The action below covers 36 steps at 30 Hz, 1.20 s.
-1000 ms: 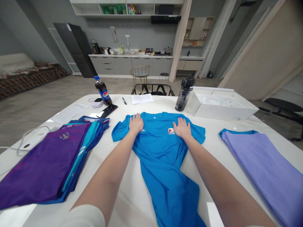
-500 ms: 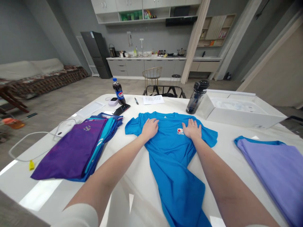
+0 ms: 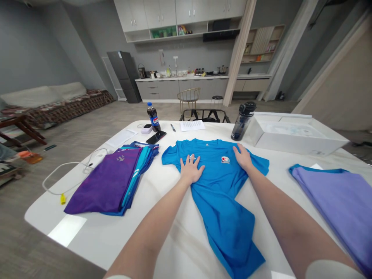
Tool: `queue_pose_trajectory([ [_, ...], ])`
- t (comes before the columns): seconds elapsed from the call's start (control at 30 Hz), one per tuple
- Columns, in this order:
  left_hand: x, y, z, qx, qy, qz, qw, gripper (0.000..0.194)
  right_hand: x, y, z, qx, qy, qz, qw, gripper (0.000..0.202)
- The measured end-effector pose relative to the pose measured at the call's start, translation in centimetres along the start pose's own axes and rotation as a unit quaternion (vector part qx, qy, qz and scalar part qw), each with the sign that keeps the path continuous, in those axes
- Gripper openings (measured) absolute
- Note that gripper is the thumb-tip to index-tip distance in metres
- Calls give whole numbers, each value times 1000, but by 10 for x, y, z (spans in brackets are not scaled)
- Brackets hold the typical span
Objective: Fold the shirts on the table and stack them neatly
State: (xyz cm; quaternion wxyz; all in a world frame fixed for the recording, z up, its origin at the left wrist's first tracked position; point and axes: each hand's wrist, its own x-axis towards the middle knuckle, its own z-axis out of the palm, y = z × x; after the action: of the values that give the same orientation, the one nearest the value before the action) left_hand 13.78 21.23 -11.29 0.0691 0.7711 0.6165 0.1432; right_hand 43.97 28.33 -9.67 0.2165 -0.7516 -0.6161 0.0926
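Look, both hands are open and apart, pressing on the blue shirt. The left hand (image 3: pixel 190 170) has slid lower on the chest, with its fingers spread over a small white mark. The right hand (image 3: pixel 243 157) has moved away from the red star badge (image 3: pixel 225 159) and is now closer to the sleeve (image 3: pixel 263 164) on that side. So the top part seems to be getting smoother, but I think the bottom needs more fixing.

The blue shirt (image 3: pixel 215 178) lies in the middle of the white table (image 3: pixel 99 240), with its neck on the far side. It is bright blue, with short sleeves. The chest is mostly flat, with some soft wrinkles. Lower down it is bunched and twisty, and that part comes back toward the person, between the two arms.

On the left is a pile of shirts (image 3: pixel 107 182) with a purple one on top. On the right is a light purple shirt (image 3: pixel 334 197) with blue at its edge. Past the blue shirt are a phone (image 3: pixel 156 137), a cola bottle (image 3: pixel 154 118), a pen (image 3: pixel 173 127), a dark drink bottle (image 3: pixel 242 122) and a white box (image 3: pixel 299 142).
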Motion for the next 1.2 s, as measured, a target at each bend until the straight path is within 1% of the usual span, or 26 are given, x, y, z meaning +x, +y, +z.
queue_pose_trajectory([
  [0.1, -2, 3, -3, 5, -17, -4, 1000, 72, -35, -5, -17, 15, 69, -70, 995, 59],
  [0.17, -3, 5, -5, 12, -32, -11, 999, 73, -70, -11, -27, 14, 75, -114, 990, 49],
  [0.2, -3, 6, -5, 14, -37, -15, 999, 73, -89, -14, -32, 14, 59, -134, 989, 43],
  [0.27, -3, 6, -6, 18, -45, -21, 999, 73, -130, -21, -42, 17, -3, -176, 984, 37],
  [0.33, -3, 7, -9, 19, -53, -26, 998, 72, -168, -25, -52, 11, -59, -203, 977, 40],
  [0.4, -6, 9, -15, 20, -47, -25, 998, 68, -200, -23, -62, -10, -87, -196, 977, 46],
  [0.43, -9, 12, -19, 22, -31, -16, 999, 65, -213, -21, -66, -24, -94, -186, 978, 48],
  [0.47, -13, 16, -23, 25, -9, 2, 1000, 60, -225, -17, -70, -36, -99, -174, 979, 51],
  [0.53, -23, 29, -32, 25, 30, 70, 997, 53, -243, -8, -74, -51, -106, -148, 982, 51],
  [0.57, -30, 38, -37, 17, 36, 113, 993, 51, -250, -3, -75, -49, -110, -138, 983, 48],
  [0.6, -38, 49, -40, 1, 29, 156, 987, 50, -255, 1, -75, -39, -117, -131, 984, 43],
  [0.67, -57, 72, -46, -50, -13, 232, 971, 51, -266, 5, -75, 9, -135, -126, 983, 32],
  [0.73, -80, 93, -53, -108, -72, 300, 945, 55, -277, 0, -78, 98, -149, -131, 975, 26],
  [0.8, -105, 107, -63, -145, -136, 358, 912, 56, -291, -13, -86, 221, -162, -126, 953, 29],
  [0.83, -117, 110, -70, -152, -169, 373, 899, 52, -299, -22, -91, 284, -175, -118, 935, 32],
  [0.87, -129, 109, -78, -154, -196, 377, 892, 45, -306, -31, -97, 341, -195, -110, 913, 35],
  [0.93, -149, 100, -94, -159, -232, 366, 887, 30, -319, -45, -107, 419, -248, -100, 868, 39],
  [0.97, -159, 92, -102, -168, -238, 361, 886, 28, -323, -49, -110, 436, -270, -99, 853, 40],
  [1.0, -167, 83, -110, -179, -237, 358, 885, 29, -327, -51, -110, 436, -280, -102, 849, 39],
  [1.03, -175, 72, -116, -190, -234, 359, 883, 32, -329, -50, -108, 417, -276, -106, 859, 38],
  [1.07, -183, 62, -121, -198, -232, 361, 881, 35, -330, -47, -103, 379, -258, -113, 881, 36],
  [1.13, -198, 42, -126, -200, -229, 355, 884, 38, -333, -38, -92, 259, -203, -141, 934, 29],
  [1.17, -205, 33, -127, -197, -228, 348, 888, 39, -335, -33, -86, 192, -178, -164, 951, 28],
  [1.2, -213, 26, -126, -194, -227, 337, 893, 40, -337, -30, -81, 133, -160, -187, 960, 31],
])
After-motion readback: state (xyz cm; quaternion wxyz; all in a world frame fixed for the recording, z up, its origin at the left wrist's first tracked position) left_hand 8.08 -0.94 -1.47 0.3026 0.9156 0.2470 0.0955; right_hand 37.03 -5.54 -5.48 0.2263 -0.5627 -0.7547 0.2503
